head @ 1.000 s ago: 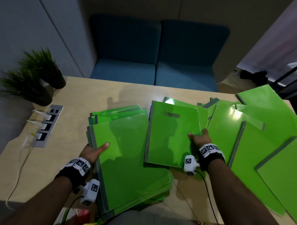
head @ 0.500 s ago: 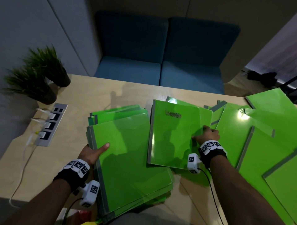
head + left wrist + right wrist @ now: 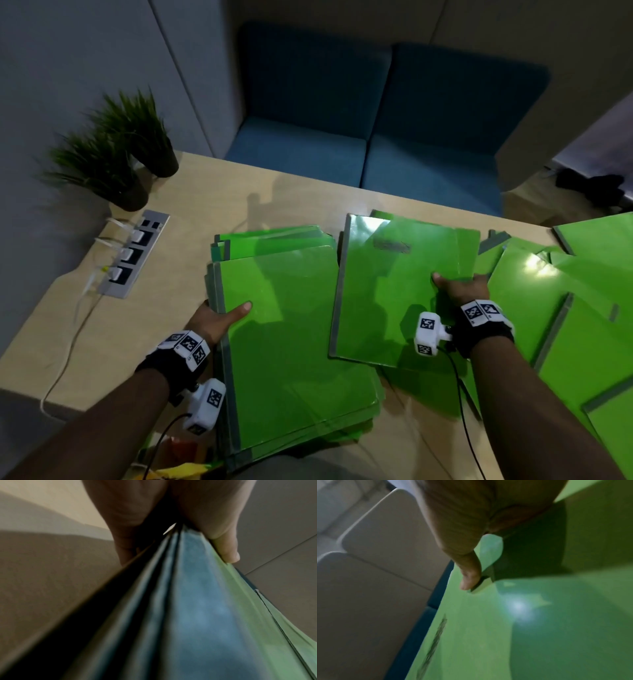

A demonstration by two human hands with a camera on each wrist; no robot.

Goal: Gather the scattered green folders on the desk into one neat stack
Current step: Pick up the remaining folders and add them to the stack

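Note:
A stack of green folders (image 3: 291, 342) with grey spines lies at the desk's near left. My left hand (image 3: 219, 315) grips its left spine edge, thumb on top, fingers beneath; the left wrist view shows the stack (image 3: 197, 608) pinched by that hand (image 3: 171, 520). A single green folder (image 3: 394, 291) with a dark label smear is tilted up beside the stack, its near corner over it. My right hand (image 3: 460, 286) holds its right edge, thumb on the cover; the right wrist view shows the thumb (image 3: 469, 574) on that folder (image 3: 505, 628). More green folders (image 3: 565, 325) lie fanned out on the right.
Two potted plants (image 3: 113, 154) stand at the desk's far left corner. A grey socket strip (image 3: 132, 253) with white plugs and trailing cables lies left of the stack. Blue seats (image 3: 366, 137) sit beyond the far edge. Bare wood (image 3: 239, 192) shows behind the folders.
My right hand slid up along the single folder's right edge and raised that folder slightly. The left hand kept its hold on the stack. The camera view shifted to the left.

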